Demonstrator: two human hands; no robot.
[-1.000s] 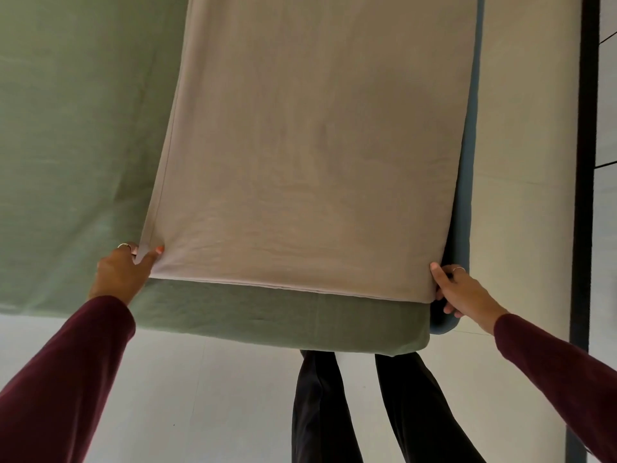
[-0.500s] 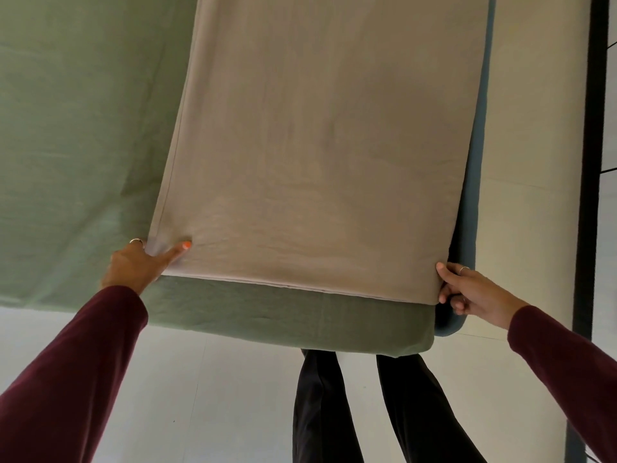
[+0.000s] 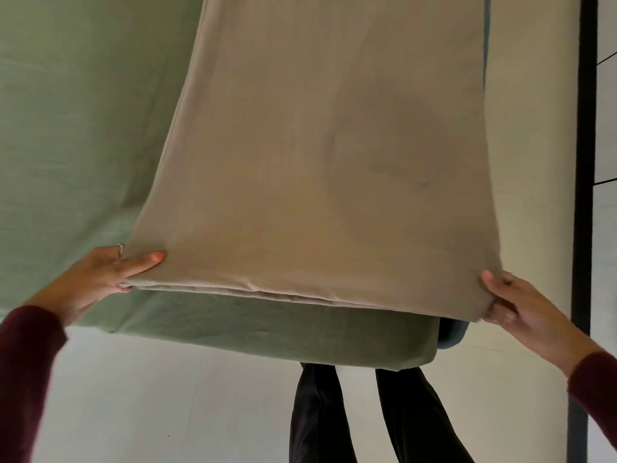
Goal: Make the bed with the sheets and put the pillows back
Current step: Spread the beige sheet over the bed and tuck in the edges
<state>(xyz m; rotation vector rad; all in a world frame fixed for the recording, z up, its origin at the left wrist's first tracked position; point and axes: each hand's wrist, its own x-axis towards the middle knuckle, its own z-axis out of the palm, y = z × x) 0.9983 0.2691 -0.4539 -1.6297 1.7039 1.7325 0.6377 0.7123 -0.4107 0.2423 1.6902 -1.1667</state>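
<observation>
A folded beige sheet (image 3: 334, 162) lies lengthwise on the right part of the bed, over the green fitted sheet (image 3: 73, 111). My left hand (image 3: 100, 275) pinches the beige sheet's near left corner, thumb on top. At the near right corner, my right hand (image 3: 521, 309) grips the sheet, fingers curled under its edge. That near edge is raised a little off the mattress and hangs past the bed's right corner. No pillows are in view.
A blue mattress edge (image 3: 450, 335) shows under the green sheet at the near right corner. Pale floor (image 3: 150, 396) lies in front of the bed and along its right side. A black vertical frame (image 3: 584, 162) stands at far right. My dark trouser legs (image 3: 367, 412) are below the corner.
Both hands have drawn the beige sheet's near edge toward me and lifted it slightly. The right corner now overhangs the bed's side. My view has moved closer.
</observation>
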